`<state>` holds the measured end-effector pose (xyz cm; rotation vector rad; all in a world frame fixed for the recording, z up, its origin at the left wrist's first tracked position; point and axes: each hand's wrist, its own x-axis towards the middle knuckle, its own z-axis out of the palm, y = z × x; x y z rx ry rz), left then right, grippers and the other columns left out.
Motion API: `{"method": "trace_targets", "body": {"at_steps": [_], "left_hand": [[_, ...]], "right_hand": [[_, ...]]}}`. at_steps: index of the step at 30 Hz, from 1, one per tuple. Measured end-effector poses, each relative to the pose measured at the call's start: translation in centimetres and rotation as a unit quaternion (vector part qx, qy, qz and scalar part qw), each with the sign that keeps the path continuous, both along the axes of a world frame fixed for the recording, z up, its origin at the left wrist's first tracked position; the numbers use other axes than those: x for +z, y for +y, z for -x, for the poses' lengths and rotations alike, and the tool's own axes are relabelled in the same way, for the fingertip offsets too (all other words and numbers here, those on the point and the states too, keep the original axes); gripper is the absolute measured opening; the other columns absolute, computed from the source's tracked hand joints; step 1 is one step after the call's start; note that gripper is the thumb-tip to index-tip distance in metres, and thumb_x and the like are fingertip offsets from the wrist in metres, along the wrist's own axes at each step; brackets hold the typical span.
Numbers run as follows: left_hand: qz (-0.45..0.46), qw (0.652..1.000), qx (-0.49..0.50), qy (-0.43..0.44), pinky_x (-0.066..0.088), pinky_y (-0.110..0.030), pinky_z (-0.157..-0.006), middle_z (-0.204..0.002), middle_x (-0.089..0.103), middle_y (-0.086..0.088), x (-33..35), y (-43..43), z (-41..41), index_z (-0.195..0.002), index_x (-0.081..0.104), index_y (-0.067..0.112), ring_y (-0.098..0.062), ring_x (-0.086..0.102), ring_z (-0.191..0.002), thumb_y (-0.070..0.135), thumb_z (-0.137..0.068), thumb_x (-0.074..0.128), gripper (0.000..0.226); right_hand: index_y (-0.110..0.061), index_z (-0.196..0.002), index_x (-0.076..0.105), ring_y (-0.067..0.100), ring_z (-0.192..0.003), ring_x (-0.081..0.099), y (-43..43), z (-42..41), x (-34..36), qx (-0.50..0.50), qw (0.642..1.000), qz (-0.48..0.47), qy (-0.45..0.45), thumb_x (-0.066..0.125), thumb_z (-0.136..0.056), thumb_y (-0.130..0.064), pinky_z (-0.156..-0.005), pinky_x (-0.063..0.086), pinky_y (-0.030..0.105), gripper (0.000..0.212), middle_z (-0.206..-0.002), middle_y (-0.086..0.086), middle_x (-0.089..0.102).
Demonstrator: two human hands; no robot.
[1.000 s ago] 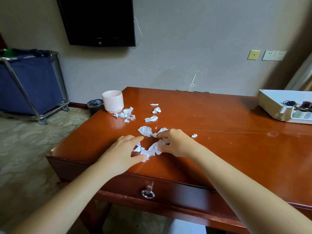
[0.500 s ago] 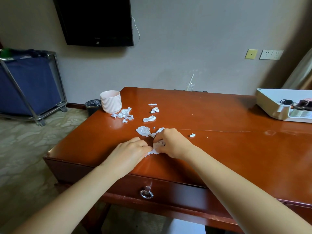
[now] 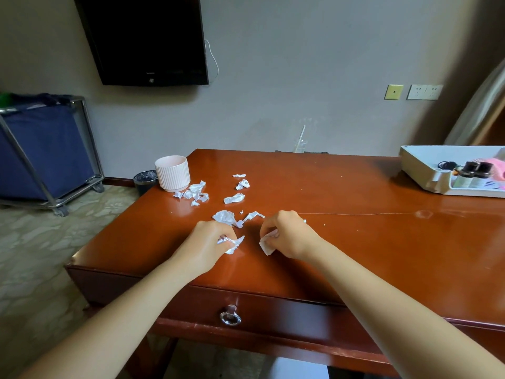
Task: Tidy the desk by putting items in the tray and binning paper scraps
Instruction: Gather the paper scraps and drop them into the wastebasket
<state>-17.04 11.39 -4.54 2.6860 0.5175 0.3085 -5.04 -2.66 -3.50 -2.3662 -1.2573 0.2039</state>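
Both hands rest on the red-brown desk (image 3: pixel 355 250) near its front edge. My left hand (image 3: pixel 207 242) is closed on a crumpled white paper scrap (image 3: pixel 232 243). My right hand (image 3: pixel 287 233) pinches another white scrap (image 3: pixel 266 246). Just beyond the hands lie more scraps (image 3: pixel 225 217), with others further back (image 3: pixel 235 198) and a small pile (image 3: pixel 192 192) beside a ribbed white pot (image 3: pixel 172 173). The white tray (image 3: pixel 418 165) sits at the far right with small bottles (image 3: pixel 475 173) in it. A black bin (image 3: pixel 144 180) stands on the floor behind the desk's left corner.
A blue laundry cart (image 3: pixel 46 149) on wheels stands at the left wall. A dark TV (image 3: pixel 147 36) hangs above the desk. A clear stand (image 3: pixel 300 143) sits at the desk's back edge. A drawer with a ring pull (image 3: pixel 230 317) is below my arms.
My hands were pressed together over one clump of paper. They have drawn apart, each now holding its own scrap.
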Motion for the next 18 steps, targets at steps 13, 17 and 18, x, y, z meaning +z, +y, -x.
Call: {"method": "trace_targets", "body": {"at_steps": [13, 17, 18], "left_hand": [[0.039, 0.989, -0.125, -0.072, 0.053, -0.02, -0.072, -0.098, 0.067, 0.005, 4.9, -8.3, -4.0, -0.095, 0.072, 0.023, -0.01, 0.062, -0.09, 0.018, -0.089, 0.062, 0.013], [0.051, 0.982, -0.167, -0.078, 0.049, -0.017, -0.067, -0.098, 0.066, 0.006, 6.0, -12.5, -6.1, -0.095, 0.072, 0.025, -0.009, 0.059, -0.088, 0.022, -0.089, 0.063, 0.011], [0.055, 0.978, -0.183, -0.079, 0.048, -0.017, -0.067, -0.099, 0.066, 0.005, 6.1, -13.7, -6.6, -0.096, 0.072, 0.025, -0.01, 0.059, -0.088, 0.023, -0.089, 0.062, 0.012]], "right_hand": [[-0.014, -0.096, 0.073, 0.015, -0.082, 0.065, -11.4, -2.8, 5.1, -0.099, 0.99, -0.076, -0.066, 0.066, -0.085, -0.011, -0.066, 0.055, 0.021, 0.013, -0.094, 0.002, 0.071], [-0.013, -0.098, 0.073, 0.009, -0.082, 0.061, -16.2, -3.0, 6.2, -0.134, 0.983, -0.078, -0.1, 0.065, -0.086, -0.014, -0.064, 0.048, 0.011, 0.014, -0.095, -0.001, 0.069], [-0.014, -0.097, 0.073, 0.009, -0.082, 0.062, -17.5, -3.0, 6.4, -0.148, 0.981, -0.077, -0.102, 0.065, -0.086, -0.014, -0.065, 0.05, 0.013, 0.013, -0.095, -0.001, 0.069]]}}
